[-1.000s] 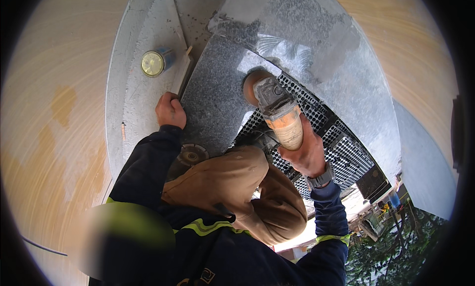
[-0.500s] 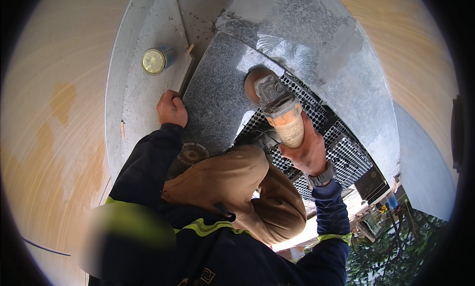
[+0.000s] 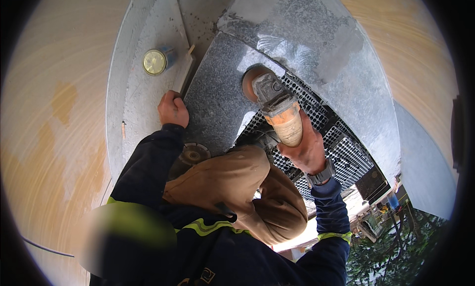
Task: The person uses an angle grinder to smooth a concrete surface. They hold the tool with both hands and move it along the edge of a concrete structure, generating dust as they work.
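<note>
My right hand point(image 3: 308, 150) is wrapped round the worn orange body of an angle grinder point(image 3: 287, 124). The reddish-brown disc point(image 3: 250, 83) at its head lies over the edge of a speckled grey stone slab point(image 3: 210, 86), beside a light, shiny patch. Whether the disc touches the stone or spins, I cannot tell. My left hand point(image 3: 173, 109) is closed and rests at the slab's left edge, by the lower end of a thin grey board point(image 3: 184, 71). What its fingers hold, if anything, is hidden. Below that hand, next to my knee, lies a round segmented cutting disc point(image 3: 196, 153).
A round tin point(image 3: 154, 62) with a pale yellow top stands on the grey ledge point(image 3: 129, 88) at left. Black perforated panels point(image 3: 349, 155) fill the gap right of the slab. Another grey slab point(image 3: 341, 63) lies beyond them. Curved tan walls point(image 3: 54, 123) rise at both sides.
The grinder and my right hand have shifted very slightly left. My left hand stays closed at the same place on the slab's edge.
</note>
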A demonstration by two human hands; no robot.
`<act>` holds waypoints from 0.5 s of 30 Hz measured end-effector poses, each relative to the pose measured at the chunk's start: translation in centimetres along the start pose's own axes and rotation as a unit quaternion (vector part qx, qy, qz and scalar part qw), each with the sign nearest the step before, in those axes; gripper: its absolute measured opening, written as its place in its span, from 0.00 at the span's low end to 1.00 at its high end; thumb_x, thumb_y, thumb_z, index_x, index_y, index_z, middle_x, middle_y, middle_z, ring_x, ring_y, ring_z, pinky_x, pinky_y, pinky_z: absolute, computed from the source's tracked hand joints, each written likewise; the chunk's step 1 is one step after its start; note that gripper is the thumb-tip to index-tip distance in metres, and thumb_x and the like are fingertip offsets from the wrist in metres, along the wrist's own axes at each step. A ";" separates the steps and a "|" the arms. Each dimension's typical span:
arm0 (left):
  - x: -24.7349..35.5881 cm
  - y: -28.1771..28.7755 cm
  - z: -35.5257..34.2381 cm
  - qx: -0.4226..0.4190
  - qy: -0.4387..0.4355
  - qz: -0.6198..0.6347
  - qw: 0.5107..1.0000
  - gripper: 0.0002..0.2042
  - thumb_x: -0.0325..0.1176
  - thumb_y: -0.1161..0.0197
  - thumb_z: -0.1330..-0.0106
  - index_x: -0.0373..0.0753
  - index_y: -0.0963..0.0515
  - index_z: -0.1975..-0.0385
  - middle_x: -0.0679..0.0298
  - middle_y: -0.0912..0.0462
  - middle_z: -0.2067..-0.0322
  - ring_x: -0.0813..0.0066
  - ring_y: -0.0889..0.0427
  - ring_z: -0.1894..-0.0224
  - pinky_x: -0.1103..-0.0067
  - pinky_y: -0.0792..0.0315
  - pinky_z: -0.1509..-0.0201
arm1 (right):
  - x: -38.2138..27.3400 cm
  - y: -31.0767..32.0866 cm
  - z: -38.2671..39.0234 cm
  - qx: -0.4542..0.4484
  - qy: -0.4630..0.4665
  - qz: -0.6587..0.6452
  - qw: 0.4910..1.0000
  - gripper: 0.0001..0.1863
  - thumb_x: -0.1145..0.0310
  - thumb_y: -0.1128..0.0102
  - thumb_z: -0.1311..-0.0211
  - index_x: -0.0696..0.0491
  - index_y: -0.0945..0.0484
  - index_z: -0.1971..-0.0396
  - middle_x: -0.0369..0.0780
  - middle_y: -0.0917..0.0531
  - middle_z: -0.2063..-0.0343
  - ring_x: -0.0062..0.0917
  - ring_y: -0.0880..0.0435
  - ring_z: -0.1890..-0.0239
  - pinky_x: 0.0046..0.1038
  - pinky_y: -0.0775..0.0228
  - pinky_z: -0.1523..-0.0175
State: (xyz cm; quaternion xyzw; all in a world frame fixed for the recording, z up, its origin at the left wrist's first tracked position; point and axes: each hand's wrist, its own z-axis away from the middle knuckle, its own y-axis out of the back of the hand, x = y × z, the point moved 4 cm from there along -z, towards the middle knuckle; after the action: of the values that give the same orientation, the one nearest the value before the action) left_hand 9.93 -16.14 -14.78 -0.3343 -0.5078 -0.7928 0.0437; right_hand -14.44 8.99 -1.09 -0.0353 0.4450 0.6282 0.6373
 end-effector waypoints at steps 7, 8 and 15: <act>0.2 0.1 0.0 -0.007 0.007 0.006 1.000 0.07 0.27 0.49 0.39 0.35 0.23 0.71 0.49 0.19 0.69 0.43 0.19 0.65 0.58 0.26 0.58 | 0.3 -0.6 1.6 -0.009 0.021 0.009 1.000 0.45 0.68 0.26 0.60 0.53 0.35 0.36 0.53 0.16 0.59 0.49 0.14 0.60 0.41 0.18 0.57; 0.2 0.1 0.0 -0.007 0.011 0.007 1.000 0.07 0.28 0.49 0.39 0.35 0.23 0.71 0.49 0.19 0.69 0.43 0.19 0.65 0.58 0.26 0.58 | 0.2 -0.6 1.5 -0.005 0.024 0.006 1.000 0.45 0.68 0.26 0.60 0.53 0.35 0.36 0.53 0.16 0.59 0.49 0.14 0.60 0.41 0.18 0.57; 0.0 0.0 0.0 -0.013 0.026 0.016 0.999 0.07 0.28 0.48 0.39 0.35 0.23 0.70 0.49 0.19 0.68 0.43 0.19 0.64 0.58 0.26 0.57 | -0.4 -0.5 0.3 -0.005 -0.001 0.007 1.000 0.46 0.68 0.26 0.59 0.53 0.36 0.35 0.52 0.16 0.58 0.48 0.14 0.59 0.40 0.18 0.56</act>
State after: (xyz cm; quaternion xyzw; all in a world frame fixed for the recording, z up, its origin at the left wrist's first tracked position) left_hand 9.93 -16.11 -14.72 -0.3220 -0.4909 -0.8068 0.0660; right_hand -13.81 8.77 -0.92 -0.0350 0.4410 0.6348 0.6335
